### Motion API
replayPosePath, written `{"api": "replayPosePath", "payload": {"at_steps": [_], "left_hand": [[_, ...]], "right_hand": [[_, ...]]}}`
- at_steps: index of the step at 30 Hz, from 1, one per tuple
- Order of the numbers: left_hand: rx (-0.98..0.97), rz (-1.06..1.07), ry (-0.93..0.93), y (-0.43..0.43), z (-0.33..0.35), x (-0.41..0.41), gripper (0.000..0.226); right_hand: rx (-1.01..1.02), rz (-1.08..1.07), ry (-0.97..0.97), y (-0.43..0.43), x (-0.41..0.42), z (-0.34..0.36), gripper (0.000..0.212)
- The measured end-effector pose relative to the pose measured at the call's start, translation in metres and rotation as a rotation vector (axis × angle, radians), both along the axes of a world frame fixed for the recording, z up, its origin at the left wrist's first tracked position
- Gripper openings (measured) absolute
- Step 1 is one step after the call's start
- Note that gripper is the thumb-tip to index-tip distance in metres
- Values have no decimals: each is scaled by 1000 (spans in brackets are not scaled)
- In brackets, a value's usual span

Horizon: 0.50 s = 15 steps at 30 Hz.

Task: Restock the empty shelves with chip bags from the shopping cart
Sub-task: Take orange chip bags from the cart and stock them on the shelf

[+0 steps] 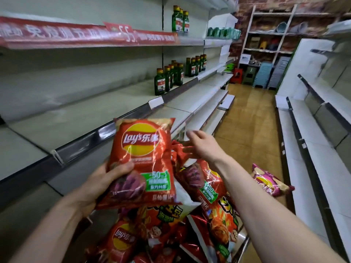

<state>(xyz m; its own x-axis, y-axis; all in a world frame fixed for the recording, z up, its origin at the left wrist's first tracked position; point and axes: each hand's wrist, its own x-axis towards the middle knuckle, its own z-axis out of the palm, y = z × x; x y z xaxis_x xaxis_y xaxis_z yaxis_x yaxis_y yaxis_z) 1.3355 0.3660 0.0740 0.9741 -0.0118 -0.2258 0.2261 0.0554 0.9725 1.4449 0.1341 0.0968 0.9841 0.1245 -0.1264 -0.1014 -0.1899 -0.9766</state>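
My left hand [103,184] grips a red Lay's chip bag [141,160] by its lower left corner and holds it upright in front of the bare grey shelf [76,120] on the left. My right hand [199,147] hovers with fingers spread over the pile of chip bags [199,186] in the shopping cart [242,245]; it touches none that I can tell. Below lie several more red and orange bags [161,230].
A purple chip bag [269,180] lies at the cart's right side above the floor. Green bottles [169,78] stand further along the left shelves. White shelves [313,149] run along the right. Stacked plastic stools [264,74] stand at the aisle's far end.
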Motion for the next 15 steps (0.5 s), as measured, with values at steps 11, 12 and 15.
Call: {"api": "replayPosePath", "payload": {"at_steps": [11,12,15], "left_hand": [[-8,180,-16,24,-38,-19,128],[-6,179,-22,23,-39,-19,127],[-6,164,-28,21,-40,-19,120]], "right_hand": [[-883,348,-268,36,16,-64,64],[-938,340,-306,38,17,-66,63],[-972,275,-453,40,18,-70,47]]}}
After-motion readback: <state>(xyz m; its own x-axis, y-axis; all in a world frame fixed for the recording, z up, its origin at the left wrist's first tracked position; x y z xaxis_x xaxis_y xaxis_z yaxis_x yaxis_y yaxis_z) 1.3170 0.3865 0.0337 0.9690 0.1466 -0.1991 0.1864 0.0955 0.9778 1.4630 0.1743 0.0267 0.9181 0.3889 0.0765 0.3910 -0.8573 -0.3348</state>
